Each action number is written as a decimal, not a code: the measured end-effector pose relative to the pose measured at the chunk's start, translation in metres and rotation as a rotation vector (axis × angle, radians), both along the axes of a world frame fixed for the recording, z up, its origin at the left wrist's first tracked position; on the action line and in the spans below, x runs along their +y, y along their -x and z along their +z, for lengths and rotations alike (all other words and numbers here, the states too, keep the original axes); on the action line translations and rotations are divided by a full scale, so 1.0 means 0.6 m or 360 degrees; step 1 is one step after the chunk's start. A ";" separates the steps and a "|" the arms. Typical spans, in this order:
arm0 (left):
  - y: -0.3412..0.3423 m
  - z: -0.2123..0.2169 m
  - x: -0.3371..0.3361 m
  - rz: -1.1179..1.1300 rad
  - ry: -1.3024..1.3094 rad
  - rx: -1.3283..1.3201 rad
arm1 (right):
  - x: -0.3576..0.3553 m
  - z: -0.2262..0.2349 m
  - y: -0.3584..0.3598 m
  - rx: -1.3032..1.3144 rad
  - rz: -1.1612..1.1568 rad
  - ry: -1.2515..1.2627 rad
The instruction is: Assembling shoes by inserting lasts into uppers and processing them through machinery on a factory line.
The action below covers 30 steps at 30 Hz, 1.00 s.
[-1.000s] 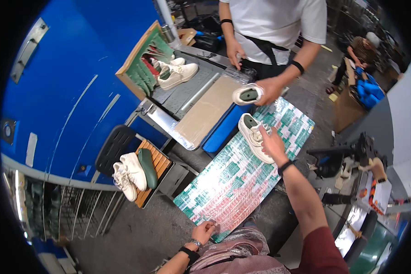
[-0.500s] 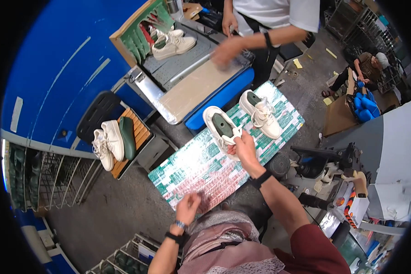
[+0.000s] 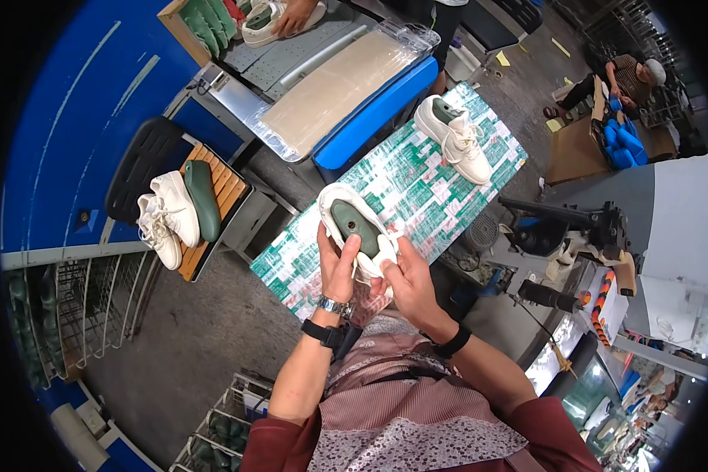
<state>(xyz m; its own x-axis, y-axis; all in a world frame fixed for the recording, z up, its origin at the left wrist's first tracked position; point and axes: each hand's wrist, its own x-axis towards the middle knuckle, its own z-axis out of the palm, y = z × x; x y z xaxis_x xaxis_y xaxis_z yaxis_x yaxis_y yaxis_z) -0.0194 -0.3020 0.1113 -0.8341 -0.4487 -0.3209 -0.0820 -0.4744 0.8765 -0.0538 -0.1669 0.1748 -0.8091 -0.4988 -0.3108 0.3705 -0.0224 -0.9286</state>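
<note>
Gripping the off-white lace-up shoe [image 3: 328, 198] from its L side, the L hand [image 3: 338, 271] is wrapped round the upper, thumb laid on the dark green moulded insert [image 3: 355, 226] inside (a round hole shows in it). The R hand [image 3: 409, 287] pinches the same shoe at the tongue/lace area, thumb & fingers closed. Heel end points away from the wearer, opening faces up; toe mostly hidden by hands. L wrist has a silver metal-link watch [image 3: 335, 305] + black strap; R wrist a black band [image 3: 451, 341].

Shoe's held above the near part of the green-and-white brick-patterned counter [image 3: 393, 185]. A 2nd off-white lace-up shoe [image 3: 466, 157], also w/ green insert, sits at the counter's far end, well apart.

Off to L: wood-slatted chair [image 3: 230, 189] w/ black backrest, carrying a pair of off-white sneakers [image 3: 175, 206] & a loose dark green shoe form [image 3: 203, 200] just beside them. Beyond the counter: a machine w/ beige padded top [image 3: 330, 98] & blue cushioned edge [image 3: 379, 116]. Up top, a co-worker's hand [image 3: 295, 17] touches another off-white shoe.
</note>
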 end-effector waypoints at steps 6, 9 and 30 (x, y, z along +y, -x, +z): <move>0.012 0.010 -0.017 0.0100 0.0052 0.0011 | -0.009 0.002 0.000 -0.0032 -0.0090 0.0020; 0.022 0.000 -0.030 -0.0021 0.0315 -0.0045 | -0.016 -0.030 0.001 -0.0046 -0.0182 -0.0075; 0.001 0.006 -0.023 -0.0804 0.2225 -0.0074 | 0.124 -0.135 0.404 0.0307 -0.0692 -0.0898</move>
